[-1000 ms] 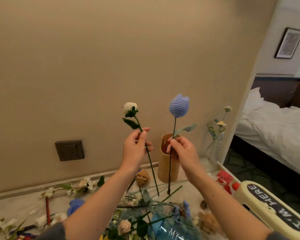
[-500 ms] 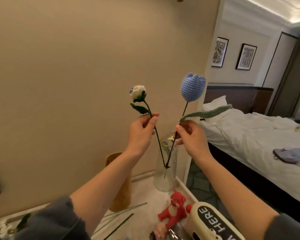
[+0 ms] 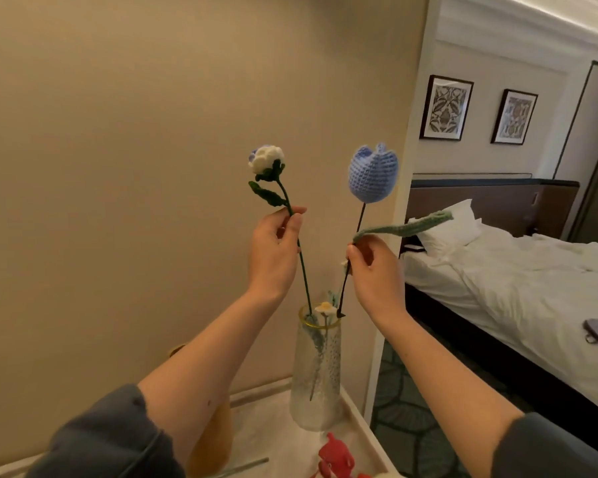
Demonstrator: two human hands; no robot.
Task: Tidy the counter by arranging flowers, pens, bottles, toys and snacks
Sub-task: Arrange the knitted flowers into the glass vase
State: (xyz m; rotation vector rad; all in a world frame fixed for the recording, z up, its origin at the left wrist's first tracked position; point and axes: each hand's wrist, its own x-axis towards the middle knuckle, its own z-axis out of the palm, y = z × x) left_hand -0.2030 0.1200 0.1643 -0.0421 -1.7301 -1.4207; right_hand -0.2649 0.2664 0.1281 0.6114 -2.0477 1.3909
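Fingers of left hand pinched on white crochet rose, right hand likewise on blue crochet tulip; stems near-upright, ribbed glass vase at 6 o'clock, rose tip nearer.

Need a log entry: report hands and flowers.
Left hand pinches white crocheted rose, right hand pinches blue crocheted tulip. Both stem tips at clear ribbed glass vase rim. Small white daisy crowds the mouth.

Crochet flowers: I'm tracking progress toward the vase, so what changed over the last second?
The left hand and the right hand carried the white crochet rose and the blue crochet tulip across to the ribbed clear glass vase; the stem tips now reach its yellow-rimmed mouth. Each hand pinches its stem as before.
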